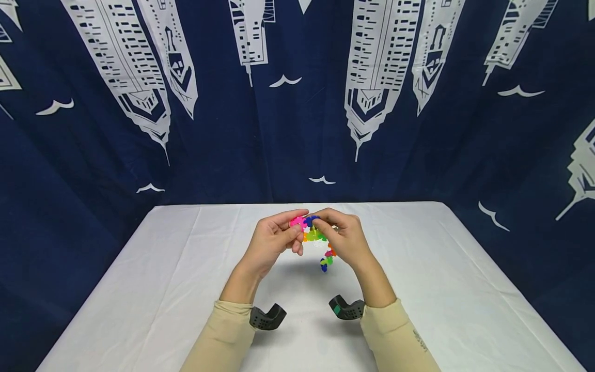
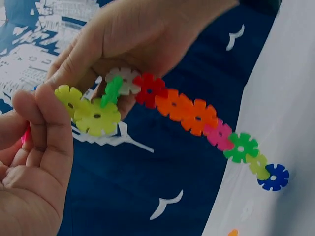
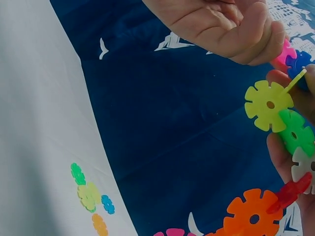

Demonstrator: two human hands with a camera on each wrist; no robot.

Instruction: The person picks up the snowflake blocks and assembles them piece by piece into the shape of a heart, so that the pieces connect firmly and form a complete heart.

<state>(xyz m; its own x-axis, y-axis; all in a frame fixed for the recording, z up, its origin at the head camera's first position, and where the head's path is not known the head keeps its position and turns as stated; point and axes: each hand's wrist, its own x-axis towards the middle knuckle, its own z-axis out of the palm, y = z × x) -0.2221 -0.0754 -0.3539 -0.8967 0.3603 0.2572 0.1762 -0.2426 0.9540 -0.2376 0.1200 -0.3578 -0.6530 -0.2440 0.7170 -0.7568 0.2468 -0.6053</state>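
Out in front, over the white table, both hands hold a chain of notched plastic flower discs. My left hand pinches a pink disc between thumb and fingers. My right hand grips a dark blue disc right beside the pink one. From there the chain runs through yellow discs, a green disc, a white one, a red disc and orange discs. Its free end hangs down to a blue disc. The right hand's fingers lie behind the green and white discs.
In the right wrist view, several small discs, green, yellow, blue and orange, lie on the white tablecloth. A dark blue curtain with white building prints hangs behind the table's far edge. Black bands sit at both wrists.
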